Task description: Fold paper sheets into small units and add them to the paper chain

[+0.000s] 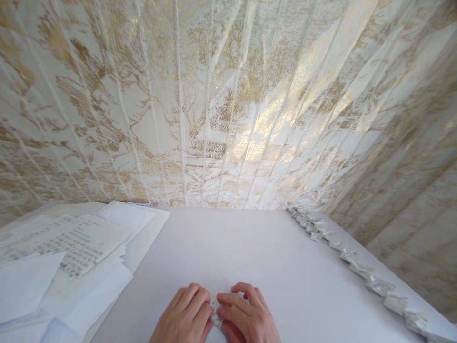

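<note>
At the bottom middle of the head view, a small piece of printed paper (215, 312) lies between my two hands, low over the white tabletop. My left hand (187, 314) has its fingers curled and closed on the paper's left side. From the right, my right hand (250, 314) presses its bent fingers and thumb on the other side, with one finger raised. Most of the paper is hidden by my fingers, so its full shape cannot be made out.
Loose white sheets (89, 290) and a page with printed text (82, 243) overlap at the left. Along the right edge of the tabletop (228, 243) runs a row of small folded paper pieces (380, 286). Gold-patterned wall covering (185, 119) rises behind and at right.
</note>
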`<state>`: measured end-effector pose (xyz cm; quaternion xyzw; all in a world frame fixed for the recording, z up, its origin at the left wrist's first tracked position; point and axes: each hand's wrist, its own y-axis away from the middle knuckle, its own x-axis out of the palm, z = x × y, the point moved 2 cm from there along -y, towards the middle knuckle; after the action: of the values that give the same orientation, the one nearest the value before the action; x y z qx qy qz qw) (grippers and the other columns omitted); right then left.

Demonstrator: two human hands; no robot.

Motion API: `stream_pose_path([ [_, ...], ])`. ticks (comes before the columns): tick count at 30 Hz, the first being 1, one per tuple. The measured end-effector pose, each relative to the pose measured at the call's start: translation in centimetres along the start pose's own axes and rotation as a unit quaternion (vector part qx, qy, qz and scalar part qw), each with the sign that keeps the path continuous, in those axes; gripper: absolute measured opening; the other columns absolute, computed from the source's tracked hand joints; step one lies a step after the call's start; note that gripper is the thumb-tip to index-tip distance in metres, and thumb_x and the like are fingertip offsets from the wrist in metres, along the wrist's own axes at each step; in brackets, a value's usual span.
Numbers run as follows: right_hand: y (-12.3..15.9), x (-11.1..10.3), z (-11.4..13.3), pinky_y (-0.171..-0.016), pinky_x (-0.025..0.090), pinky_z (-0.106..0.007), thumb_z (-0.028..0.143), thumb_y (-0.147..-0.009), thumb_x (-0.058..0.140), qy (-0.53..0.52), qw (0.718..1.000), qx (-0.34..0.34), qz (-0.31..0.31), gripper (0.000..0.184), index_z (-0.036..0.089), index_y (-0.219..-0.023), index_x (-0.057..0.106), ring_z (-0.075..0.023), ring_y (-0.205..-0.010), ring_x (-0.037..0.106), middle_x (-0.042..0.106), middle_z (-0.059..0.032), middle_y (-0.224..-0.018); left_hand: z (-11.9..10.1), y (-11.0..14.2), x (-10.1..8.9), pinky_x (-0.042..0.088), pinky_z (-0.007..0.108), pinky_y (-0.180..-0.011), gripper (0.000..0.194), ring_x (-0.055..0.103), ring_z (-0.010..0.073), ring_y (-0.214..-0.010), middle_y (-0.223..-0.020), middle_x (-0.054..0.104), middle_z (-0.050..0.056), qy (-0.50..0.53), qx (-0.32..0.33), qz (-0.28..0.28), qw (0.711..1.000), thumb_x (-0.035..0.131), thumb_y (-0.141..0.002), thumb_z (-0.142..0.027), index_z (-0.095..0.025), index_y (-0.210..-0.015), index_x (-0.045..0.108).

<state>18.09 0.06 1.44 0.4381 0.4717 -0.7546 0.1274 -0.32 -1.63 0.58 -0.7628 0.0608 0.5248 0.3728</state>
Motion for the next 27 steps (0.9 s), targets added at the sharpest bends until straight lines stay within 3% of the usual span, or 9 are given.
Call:
stream_pose_path([
  [6, 0.1, 0.3, 0.1, -0.075, 0.051, -0.031, 0.02, -0.089, 0.06, -0.047, 0.997, 0.054, 0.022, 0.011, 0.026, -0.093, 0.068, -0.0193, -0.084, 0.059, 0.073, 0.0002, -0.103, -0.1, -0.1, 0.1, 0.044, 0.032, -0.069, 0.02, 0.056, 0.0196, -0.08, -0.083, 0.061, 0.001, -0.017, -0.022, 0.038, 0.999, 0.045, -0.089, -0.007, -0.021, -0.079, 0.056],
  [12, -0.5, 1.0, -0.5, -0.077, 0.049, -0.03, 0.006, -0.08, 0.067, -0.116, 0.969, 0.217, 0.036, 0.017, 0.023, -0.078, 0.063, -0.0183, -0.085, 0.056, 0.064, 0.0002, -0.087, -0.2, -0.5, 0.3, 0.045, 0.035, -0.073, 0.015, 0.056, 0.0214, -0.087, -0.09, 0.058, 0.003, 0.019, -0.098, 0.066, 0.993, 0.047, -0.088, -0.011, -0.021, -0.081, 0.055],
  [15, -0.8, 1.3, -0.8, -0.077, 0.046, -0.031, 0.005, -0.077, 0.072, -0.114, 0.957, 0.261, 0.045, 0.02, 0.022, -0.075, 0.06, -0.0186, -0.084, 0.054, 0.061, 0.001, -0.084, -0.4, -0.8, 0.5, 0.045, 0.037, -0.073, 0.014, 0.055, 0.0227, -0.087, -0.09, 0.058, 0.004, 0.015, -0.138, 0.061, 0.988, 0.048, -0.086, -0.01, -0.02, -0.079, 0.055],
  [21, -1.7, 1.5, -0.8, -0.075, 0.042, -0.032, 0.006, -0.077, 0.073, -0.078, 0.953, 0.28, 0.088, 0.021, 0.02, -0.07, 0.058, -0.019, -0.082, 0.054, 0.06, 0.0011, -0.082, -0.8, -1.3, 0.3, 0.045, 0.04, -0.077, 0.015, 0.054, 0.0242, -0.089, -0.092, 0.056, 0.006, 0.041, -0.172, 0.063, 0.982, 0.047, -0.089, -0.017, -0.019, -0.076, 0.055],
  [27, -2.0, 1.3, -1.1, -0.074, 0.041, -0.032, 0.011, -0.085, 0.066, -0.071, 0.962, 0.235, 0.117, 0.017, 0.02, -0.074, 0.056, -0.0183, -0.081, 0.055, 0.059, 0.0004, -0.084, -0.8, -1.5, 0.3, 0.044, 0.042, -0.081, 0.017, 0.054, 0.0244, -0.093, -0.097, 0.058, 0.006, 0.025, -0.195, 0.059, 0.979, 0.046, -0.089, -0.014, -0.019, -0.076, 0.056],
])
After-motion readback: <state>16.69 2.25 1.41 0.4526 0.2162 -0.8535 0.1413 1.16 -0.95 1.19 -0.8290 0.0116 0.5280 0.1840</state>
